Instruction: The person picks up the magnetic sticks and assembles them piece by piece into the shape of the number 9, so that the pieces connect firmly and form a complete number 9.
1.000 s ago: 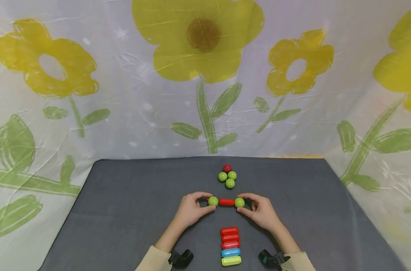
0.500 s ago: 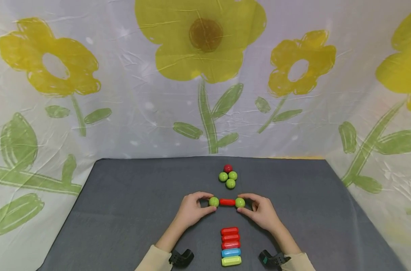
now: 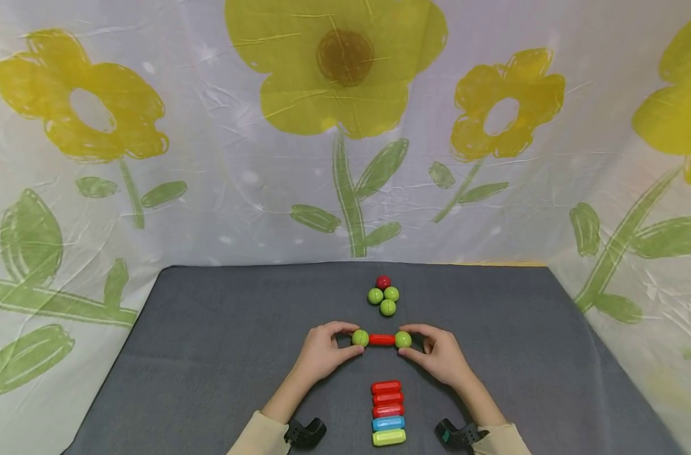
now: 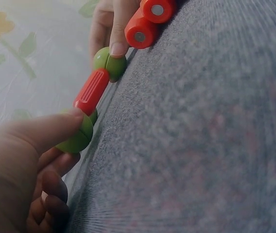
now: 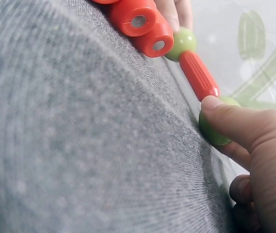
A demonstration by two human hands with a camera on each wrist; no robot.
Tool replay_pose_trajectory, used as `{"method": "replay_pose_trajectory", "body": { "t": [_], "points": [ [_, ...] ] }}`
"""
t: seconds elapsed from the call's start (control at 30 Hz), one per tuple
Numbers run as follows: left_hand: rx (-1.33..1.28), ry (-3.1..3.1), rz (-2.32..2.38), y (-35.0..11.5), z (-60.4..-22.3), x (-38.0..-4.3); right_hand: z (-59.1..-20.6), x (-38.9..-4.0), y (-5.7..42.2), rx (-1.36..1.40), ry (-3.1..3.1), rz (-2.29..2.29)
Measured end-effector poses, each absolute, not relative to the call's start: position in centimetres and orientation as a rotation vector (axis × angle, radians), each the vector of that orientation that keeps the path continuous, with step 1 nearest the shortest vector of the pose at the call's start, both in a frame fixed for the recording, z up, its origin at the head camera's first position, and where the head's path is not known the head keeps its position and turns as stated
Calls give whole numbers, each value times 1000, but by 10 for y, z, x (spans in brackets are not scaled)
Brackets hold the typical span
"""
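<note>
My left hand (image 3: 321, 351) pinches a green ball (image 3: 360, 338) between thumb and fingers. On the other side, my right hand (image 3: 440, 355) pinches a second green ball (image 3: 403, 339). A red magnetic rod (image 3: 382, 339) lies between the two balls, its ends against them. In the left wrist view the ridged red rod (image 4: 92, 91) spans from the near ball (image 4: 77, 138) to the far one (image 4: 110, 63). The right wrist view has the same rod (image 5: 198, 75) meeting the ball (image 5: 218, 124) under my right thumb.
Behind the hands sits a cluster of several balls, one red (image 3: 383, 282) and the others green (image 3: 387, 308). Nearer me is a row of rods: red ones (image 3: 387, 399), a blue one (image 3: 388, 423) and a yellow-green one (image 3: 389, 437). Dark cloth (image 3: 220, 354) covers the table.
My left hand's green ball has shifted slightly right, closing against the red rod. The right hand and the other pieces stay about where they were.
</note>
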State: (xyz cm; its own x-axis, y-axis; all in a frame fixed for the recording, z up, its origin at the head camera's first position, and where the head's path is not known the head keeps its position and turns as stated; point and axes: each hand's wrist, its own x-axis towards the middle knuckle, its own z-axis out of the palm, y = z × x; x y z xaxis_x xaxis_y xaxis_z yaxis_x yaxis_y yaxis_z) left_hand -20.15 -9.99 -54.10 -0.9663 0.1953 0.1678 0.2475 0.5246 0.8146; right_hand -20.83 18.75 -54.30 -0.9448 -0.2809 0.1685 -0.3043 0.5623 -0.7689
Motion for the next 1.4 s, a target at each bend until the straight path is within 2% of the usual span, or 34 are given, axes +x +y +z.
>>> {"method": "replay_pose_trajectory", "body": {
  "t": [0.8, 1.0, 1.17, 1.4],
  "points": [
    [-355, -2648, -1486, -101, -539, -195, -545, -204, 185, 514, -2730, 1374],
    [-303, -2605, -1513, -96, -530, -183, -547, -203, 185, 511, -2737, 1389],
    [-359, -2506, -1614, -87, -518, -168, -545, -205, 186, 494, -2746, 1388],
    [-409, -2585, -1771, -74, -524, -145, -543, -209, 187, 519, -2736, 1351]
  ]
}}
